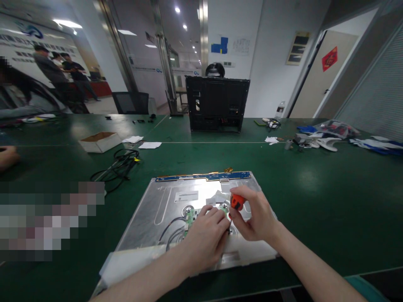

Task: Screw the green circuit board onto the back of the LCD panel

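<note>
A flat silver metal panel lies in front of me, with a blue circuit strip along its far edge. Near its middle sits a small green circuit board, with dark cables running from its left side. My right hand is closed around the orange handle of a screwdriver, its shaft pointing down at the board's right end. Over the board rests my left hand, fingers curled together beside the shaft. What those fingertips press or grip is hidden.
Black cables and an open white box lie at left. A black monitor housing stands across the green table, a person behind it. Bags and parts sit far right. Another person's hand shows at the left edge.
</note>
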### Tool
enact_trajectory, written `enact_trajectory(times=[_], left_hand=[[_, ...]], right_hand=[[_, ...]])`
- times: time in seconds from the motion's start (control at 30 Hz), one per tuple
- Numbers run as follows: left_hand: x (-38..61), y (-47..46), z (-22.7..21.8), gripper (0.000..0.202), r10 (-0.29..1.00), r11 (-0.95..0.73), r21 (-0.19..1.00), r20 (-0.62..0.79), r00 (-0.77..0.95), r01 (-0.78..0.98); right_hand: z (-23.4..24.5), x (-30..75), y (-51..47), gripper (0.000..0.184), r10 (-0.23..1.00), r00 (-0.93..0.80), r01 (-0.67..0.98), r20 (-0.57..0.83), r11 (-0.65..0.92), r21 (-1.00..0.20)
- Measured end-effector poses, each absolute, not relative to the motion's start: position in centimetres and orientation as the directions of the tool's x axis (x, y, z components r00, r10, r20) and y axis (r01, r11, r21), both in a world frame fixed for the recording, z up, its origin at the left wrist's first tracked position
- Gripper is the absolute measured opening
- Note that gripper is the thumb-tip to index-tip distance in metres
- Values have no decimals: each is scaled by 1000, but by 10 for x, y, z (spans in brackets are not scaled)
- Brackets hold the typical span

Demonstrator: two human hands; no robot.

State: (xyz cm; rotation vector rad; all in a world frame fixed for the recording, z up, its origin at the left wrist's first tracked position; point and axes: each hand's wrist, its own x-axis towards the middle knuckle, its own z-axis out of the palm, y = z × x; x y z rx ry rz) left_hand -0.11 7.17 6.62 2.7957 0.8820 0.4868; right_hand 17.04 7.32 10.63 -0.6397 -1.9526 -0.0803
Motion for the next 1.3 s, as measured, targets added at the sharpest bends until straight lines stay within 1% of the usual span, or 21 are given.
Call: enact_trajectory(times=[0.1, 0.27, 0.37, 0.47, 0.57, 0.93, 1.2, 1.3], left_hand=[[-1, 72, 65, 18, 580, -812, 259, 263, 771, 523], [-1, 72, 63, 21, 572, -818, 261, 274, 773, 513], [-2, 72, 64, 20, 574, -817, 260, 267, 774, 516], [-2, 72, 66, 18, 574, -816, 246, 250, 779, 523], [-1, 72, 68, 18, 576, -814, 243, 225, 786, 528], [-2, 72, 66, 19, 566, -822, 245, 258, 783, 513], [-2, 72, 66, 17, 571, -820, 235, 252, 782, 523], [-2, 72, 66, 18, 567, -822, 237, 242, 788, 519]], right_hand=[[105, 170, 74, 37, 376, -320, 468, 869, 861, -200], [102, 171, 75, 29, 381, -324, 513, 866, 840, -178], [104, 172, 76, 31, 377, -346, 478, 859, 859, -185], [107, 173, 76, 35, 367, -384, 411, 847, 890, -199], [109, 173, 76, 40, 366, -388, 383, 846, 899, -214], [104, 173, 76, 40, 395, -291, 522, 871, 829, -201], [103, 172, 77, 34, 392, -300, 530, 870, 826, -190], [107, 174, 75, 33, 383, -332, 497, 862, 848, -185]])
